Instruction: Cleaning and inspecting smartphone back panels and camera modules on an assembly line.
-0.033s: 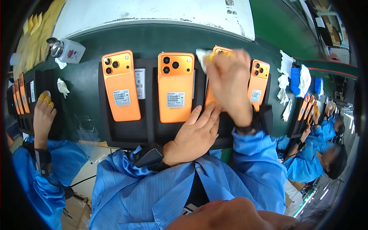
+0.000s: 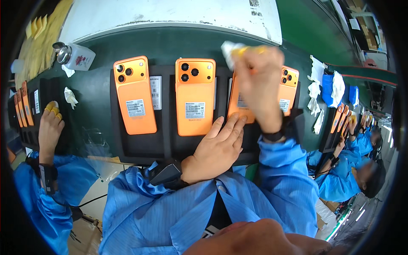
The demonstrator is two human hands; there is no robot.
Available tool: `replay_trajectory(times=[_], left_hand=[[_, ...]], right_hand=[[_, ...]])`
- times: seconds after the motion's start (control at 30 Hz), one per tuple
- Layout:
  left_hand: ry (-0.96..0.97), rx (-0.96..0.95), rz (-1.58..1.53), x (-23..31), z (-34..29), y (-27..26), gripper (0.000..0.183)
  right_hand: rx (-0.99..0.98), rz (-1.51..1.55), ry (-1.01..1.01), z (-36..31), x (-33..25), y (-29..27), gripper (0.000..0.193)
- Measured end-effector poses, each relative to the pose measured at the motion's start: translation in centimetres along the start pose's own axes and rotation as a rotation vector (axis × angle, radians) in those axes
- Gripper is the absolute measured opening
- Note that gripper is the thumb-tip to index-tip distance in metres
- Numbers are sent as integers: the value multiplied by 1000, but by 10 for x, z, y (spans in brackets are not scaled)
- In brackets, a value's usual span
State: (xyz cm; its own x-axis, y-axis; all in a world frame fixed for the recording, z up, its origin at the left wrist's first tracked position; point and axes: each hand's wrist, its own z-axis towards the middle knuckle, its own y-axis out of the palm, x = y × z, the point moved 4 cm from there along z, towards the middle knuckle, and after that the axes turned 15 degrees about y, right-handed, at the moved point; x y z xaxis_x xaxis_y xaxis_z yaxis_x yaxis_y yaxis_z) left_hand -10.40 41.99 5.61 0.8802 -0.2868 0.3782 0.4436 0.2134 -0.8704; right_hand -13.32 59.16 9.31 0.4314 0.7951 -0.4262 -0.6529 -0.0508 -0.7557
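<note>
Orange smartphones lie back side up on a black tray: one phone at the left, another in the middle. The third phone is partly covered by my hands, and a fourth phone sits at the right. My left hand is open, its fingers stretched flat over the third phone's lower end. Above that phone's camera end, my right hand, slightly blurred and with yellow finger covers, grips a white wipe. Whether the wipe touches the phone is hidden.
A white pump bottle stands at the far left near a crumpled wipe. Several used wipes and a blue packet lie at the right. A co-worker's hand works at the left; more people sit at right.
My right hand has shifted slightly right and up with the wipe, uncovering part of the third phone's label. My left hand stays put.
</note>
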Motion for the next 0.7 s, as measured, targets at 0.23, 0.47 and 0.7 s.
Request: replay_trajectory(times=[0.23,0.47,0.7], left_hand=[[15,14,-8,-1,4,-1,48],[23,22,-34,1,0,-5,48],[31,37,-70,-2,1,-9,49]], right_hand=[[355,775,386,32,35,-49,14],[66,1056,759,15,67,-35,11],[-412,1999,1035,-13,80,-26,26]])
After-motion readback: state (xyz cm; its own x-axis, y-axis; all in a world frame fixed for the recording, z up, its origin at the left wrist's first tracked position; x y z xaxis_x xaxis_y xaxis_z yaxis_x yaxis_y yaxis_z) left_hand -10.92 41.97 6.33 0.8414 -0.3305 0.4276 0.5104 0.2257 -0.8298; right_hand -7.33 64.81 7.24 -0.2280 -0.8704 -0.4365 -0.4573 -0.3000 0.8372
